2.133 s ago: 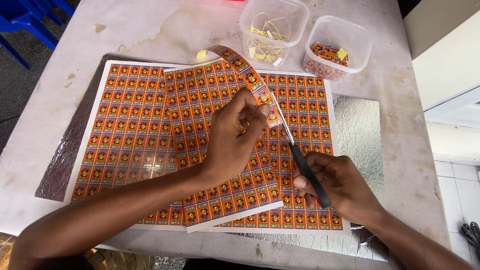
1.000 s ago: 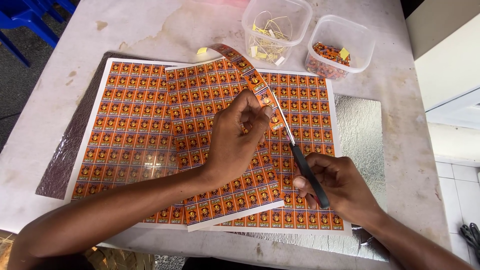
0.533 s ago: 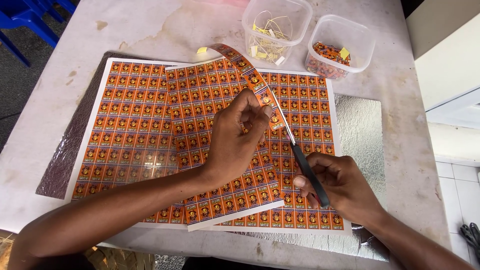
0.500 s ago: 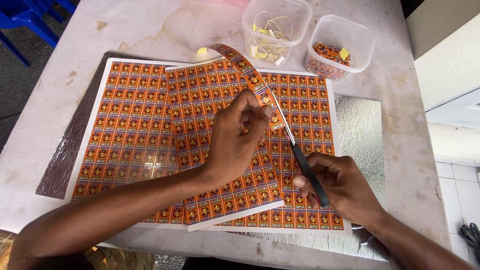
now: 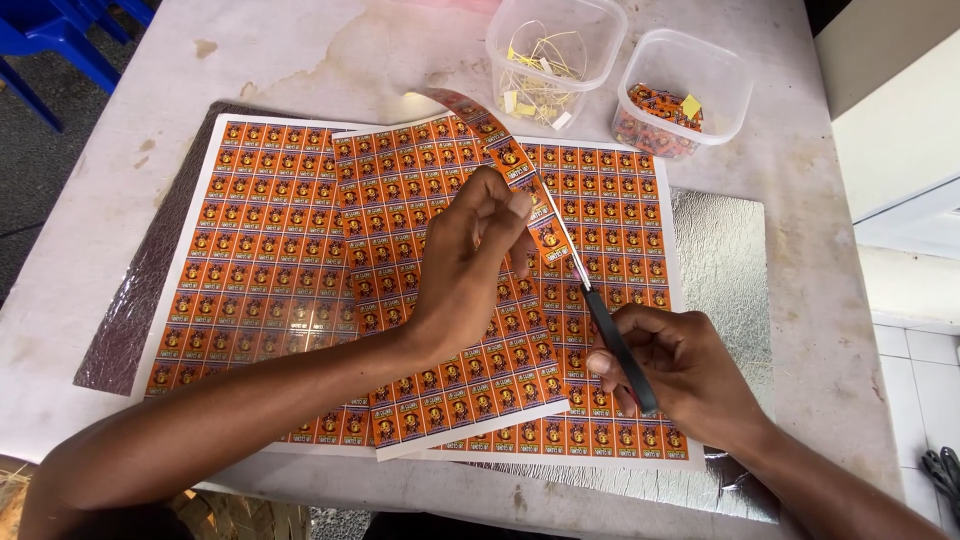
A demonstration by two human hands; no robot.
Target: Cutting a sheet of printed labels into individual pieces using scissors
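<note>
The left hand point(image 5: 470, 265) pinches a narrow strip point(image 5: 520, 180) of orange stickers between thumb and fingertips; the strip is partly cut loose from the top sheet and curls up and away toward the far side of the table point(image 5: 300, 60). The right hand point(image 5: 680, 375) has a closed grip round the black handle of a craft knife point(image 5: 610, 330), whose thin blade points away from the person and lies along the cut line just beside the strip, its tip close to the left fingers.

The top sheet of stickers point(image 5: 430, 300) lies slightly askew over two more sheets: one point(image 5: 250, 260) sticks out to the left, another point(image 5: 620, 220) to the right. All are printed with rows of small orange squares. Under them lies a silver textured mat point(image 5: 725, 260), its edge showing at right and along the left.

At the far edge of the table stand two clear plastic tubs, side by side. The left tub point(image 5: 555, 55) holds thin yellowish offcuts; the right tub point(image 5: 685, 95) holds a heap of small orange cut pieces. A blue chair point(image 5: 60, 40) stands off the table's far left corner.
</note>
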